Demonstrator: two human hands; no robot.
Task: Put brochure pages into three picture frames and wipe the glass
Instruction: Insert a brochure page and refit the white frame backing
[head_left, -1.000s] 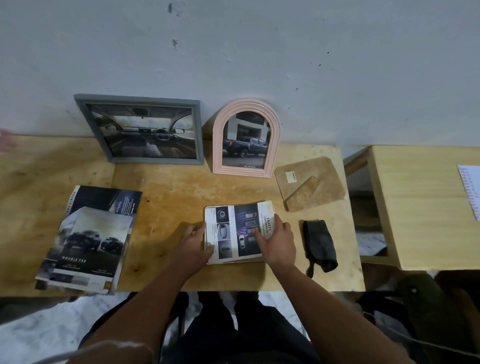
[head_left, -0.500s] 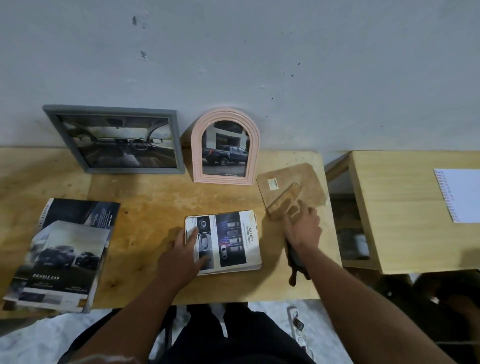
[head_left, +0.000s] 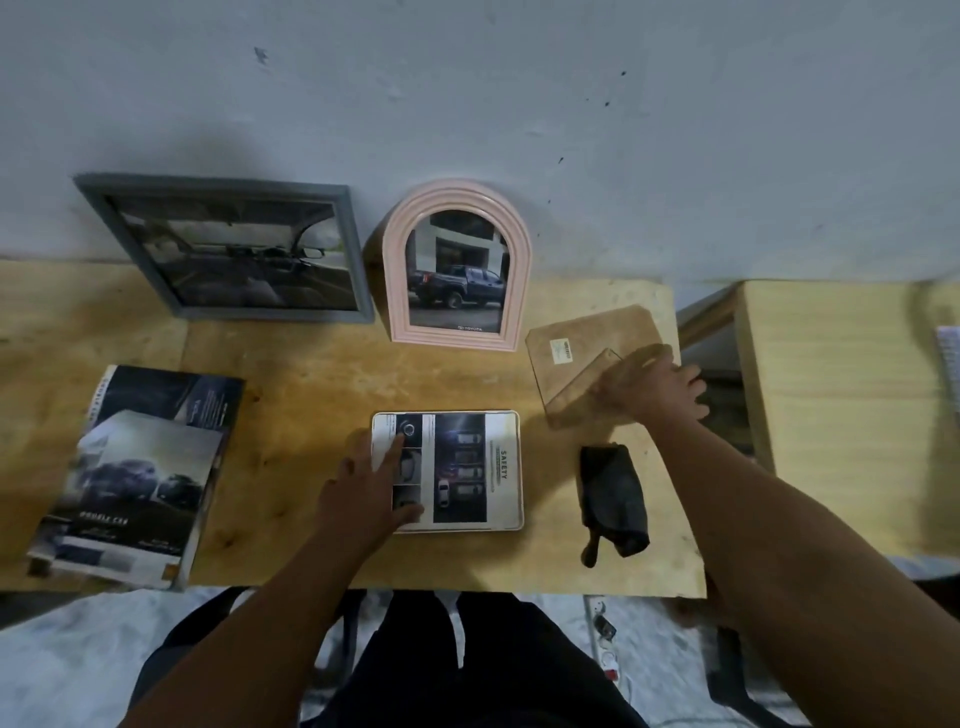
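Flat-fingered, my left hand (head_left: 371, 486) presses on the left part of the brochure page (head_left: 451, 470) that lies in the white frame (head_left: 517, 470); it holds nothing, it only pins the sheet so that it does not slide out of the frame lying flat near the front edge of the table. My right hand (head_left: 649, 387) reaches to the brown backing board (head_left: 587, 345) with its folding stand, at the right rear of the table; the fingers lie over the board's near right corner, and whether they have closed on it I cannot tell, since the hand is blurred. My judgement is that the board goes over the page next, which is why the page is held still while the other hand fetches it.

Two frames are already filled and lean upright against the wall: the grey rectangular frame (head_left: 228, 247) with a car-interior picture, and just beside it the pink arched frame (head_left: 460, 265) with a pickup-truck picture. The dark cloth (head_left: 613, 501) lies bunched to the right of the white frame, near at hand for wiping the glass. The stack of brochures (head_left: 140, 467) sits at the left, well apart from the work.

The surface is a plywood table (head_left: 291, 374), pale and stained, set against a grey-blue wall (head_left: 519, 104) with small dark marks. A second wooden table (head_left: 831, 415) stands to the right, a gap between them, with a spiral notebook (head_left: 950, 364) at the picture's edge
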